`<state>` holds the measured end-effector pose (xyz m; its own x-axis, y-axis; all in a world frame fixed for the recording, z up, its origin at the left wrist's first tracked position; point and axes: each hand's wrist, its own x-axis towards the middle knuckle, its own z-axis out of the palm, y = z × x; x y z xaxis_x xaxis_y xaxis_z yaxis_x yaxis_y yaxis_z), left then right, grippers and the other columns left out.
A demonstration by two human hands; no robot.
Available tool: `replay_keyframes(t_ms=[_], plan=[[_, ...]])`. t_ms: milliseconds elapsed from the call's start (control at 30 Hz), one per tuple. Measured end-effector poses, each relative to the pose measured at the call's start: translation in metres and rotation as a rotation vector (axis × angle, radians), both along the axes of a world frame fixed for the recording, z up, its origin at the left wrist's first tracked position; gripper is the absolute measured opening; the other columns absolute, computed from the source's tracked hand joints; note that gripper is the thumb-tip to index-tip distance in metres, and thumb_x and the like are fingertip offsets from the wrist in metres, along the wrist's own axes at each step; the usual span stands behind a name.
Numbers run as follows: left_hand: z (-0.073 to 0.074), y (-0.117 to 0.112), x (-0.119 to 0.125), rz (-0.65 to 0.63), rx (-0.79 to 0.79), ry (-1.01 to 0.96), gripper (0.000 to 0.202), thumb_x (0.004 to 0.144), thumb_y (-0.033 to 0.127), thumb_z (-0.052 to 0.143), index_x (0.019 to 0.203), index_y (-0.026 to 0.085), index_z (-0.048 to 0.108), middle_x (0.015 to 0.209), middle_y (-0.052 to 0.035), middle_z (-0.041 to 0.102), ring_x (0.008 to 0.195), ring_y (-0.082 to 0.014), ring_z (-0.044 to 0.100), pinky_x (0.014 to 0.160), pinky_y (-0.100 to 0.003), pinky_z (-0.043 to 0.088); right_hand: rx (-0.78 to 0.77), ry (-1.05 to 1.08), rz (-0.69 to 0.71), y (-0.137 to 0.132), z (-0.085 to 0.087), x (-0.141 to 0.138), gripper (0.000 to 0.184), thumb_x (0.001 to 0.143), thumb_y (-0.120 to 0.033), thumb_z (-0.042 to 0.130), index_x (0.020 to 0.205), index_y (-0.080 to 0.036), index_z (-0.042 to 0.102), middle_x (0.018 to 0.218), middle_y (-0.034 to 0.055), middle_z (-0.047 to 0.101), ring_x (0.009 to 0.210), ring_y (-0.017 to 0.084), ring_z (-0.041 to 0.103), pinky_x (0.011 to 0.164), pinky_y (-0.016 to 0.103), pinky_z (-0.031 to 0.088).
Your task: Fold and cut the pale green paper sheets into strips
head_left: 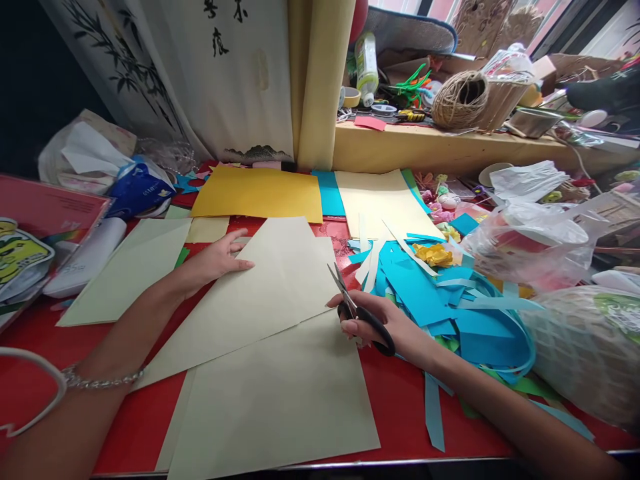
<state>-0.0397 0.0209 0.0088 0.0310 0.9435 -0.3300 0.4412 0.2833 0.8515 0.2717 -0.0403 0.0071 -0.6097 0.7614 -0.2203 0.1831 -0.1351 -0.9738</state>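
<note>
Black-handled scissors (367,323) are in my right hand (375,317), their blades slightly apart and pointing up and away. Beneath that hand lies the right edge of a pale green paper sheet (255,293), set at a slant. My left hand (220,257) rests at the sheet's upper left edge, thumb on the paper and fingers spread. Under the slanted sheet is another pale green sheet (280,400), reaching the table's front edge. More pale green paper (125,273) lies left of my left arm.
Blue paper scraps (415,287) and strips heap up at right, beside a mesh-wrapped bundle (585,353). A yellow sheet (260,193) and a cream sheet (385,200) lie at the back of the red table (400,407). A twine roll (460,100) sits on the ledge.
</note>
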Motion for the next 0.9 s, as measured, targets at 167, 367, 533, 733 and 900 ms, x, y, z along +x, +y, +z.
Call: replay_keyframes(t_ms=[167,367,533,733,900], plan=[[-0.007,0.003,0.0,0.037,0.042,0.044,0.046,0.068,0.047,0.067,0.107,0.023,0.062,0.099,-0.0045,0.069,0.076,-0.0188,0.065,0.058,-0.026,0.051,-0.003,0.02,-0.014,0.0,-0.001,-0.001,0.032,0.083,-0.037,0.061,0.111,-0.023,0.054,0.076,-0.0036,0.043,0.065,0.008,0.041,0.059,0.021,0.036],[-0.006,0.001,0.007,0.116,0.394,0.294,0.03,0.083,0.047,0.049,0.069,0.02,0.051,0.06,0.0054,0.047,0.055,-0.0095,0.042,0.05,-0.022,0.031,-0.003,-0.018,0.018,-0.001,0.001,-0.002,0.031,0.08,-0.037,0.065,0.104,-0.02,0.056,0.076,-0.0035,0.045,0.065,0.007,0.042,0.058,0.02,0.035],[-0.002,0.001,0.008,0.267,0.597,0.438,0.027,0.085,0.038,0.049,0.065,0.02,0.045,0.056,0.0058,0.037,0.056,-0.0101,0.033,0.055,-0.024,0.024,-0.031,-0.105,0.026,0.0,0.004,-0.002,0.033,0.079,-0.042,0.065,0.101,-0.017,0.06,0.071,-0.0033,0.045,0.064,0.008,0.044,0.059,0.02,0.035],[0.007,-0.003,0.005,0.369,0.689,0.359,0.029,0.086,0.044,0.047,0.069,0.02,0.049,0.06,0.0049,0.041,0.057,-0.01,0.036,0.053,-0.024,0.026,-0.054,-0.149,0.103,-0.001,0.007,-0.001,0.037,0.078,-0.044,0.065,0.103,-0.017,0.063,0.068,-0.0032,0.045,0.063,0.009,0.044,0.058,0.021,0.035],[0.011,-0.007,0.011,0.362,0.691,0.245,0.029,0.084,0.046,0.049,0.073,0.02,0.052,0.061,0.0043,0.045,0.056,-0.0101,0.04,0.051,-0.023,0.029,-0.101,-0.162,0.152,-0.003,0.007,-0.002,0.04,0.074,-0.042,0.069,0.106,-0.018,0.063,0.074,-0.0017,0.048,0.069,0.011,0.047,0.061,0.021,0.037]])
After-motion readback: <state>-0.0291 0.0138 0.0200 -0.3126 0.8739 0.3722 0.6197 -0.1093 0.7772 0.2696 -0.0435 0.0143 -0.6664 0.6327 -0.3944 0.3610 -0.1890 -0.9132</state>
